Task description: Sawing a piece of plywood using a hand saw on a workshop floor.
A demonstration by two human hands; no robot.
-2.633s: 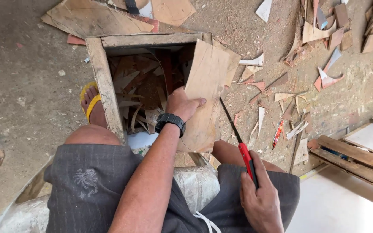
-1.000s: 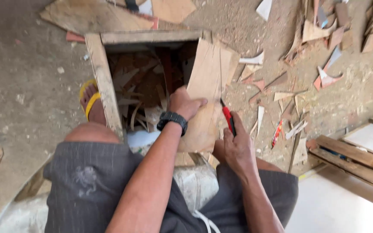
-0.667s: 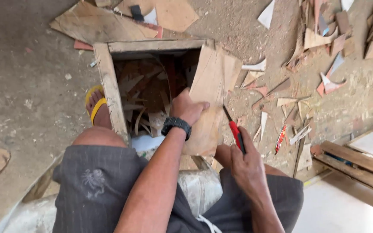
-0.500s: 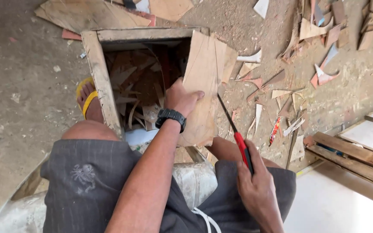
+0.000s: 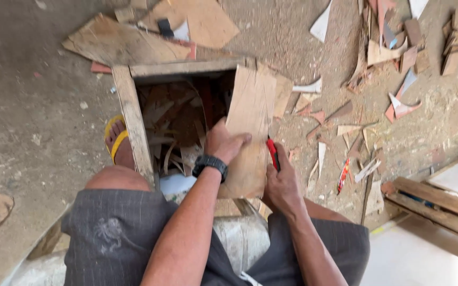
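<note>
Head view, looking down over the knees of a seated person in grey shorts. Left hand (image 5: 223, 144), with a black wristwatch (image 5: 210, 164), is closed over the near face of a thin plywood sheet (image 5: 250, 119), thumb across the front, holding it upright against the right side of an open wooden box (image 5: 131, 114). Right hand (image 5: 281, 182) is closed around a red utility knife (image 5: 273, 153), whose tip meets the sheet's right edge at about mid-height. Whether the edge is cut is not visible; the sheet is whole, so by the look of it most of the trimming remains. Inside the box lie curled strips and offcuts. A foot in a yellow sandal (image 5: 115, 142) rests just left of the box wall. Free room: the sheet's right edge is open to the floor (image 5: 27, 106), but scattered scraps (image 5: 345, 127) lie near, and stacked timber (image 5: 441, 204) sits at lower right, well apart. To the left the box wall and the foot close in.
</note>
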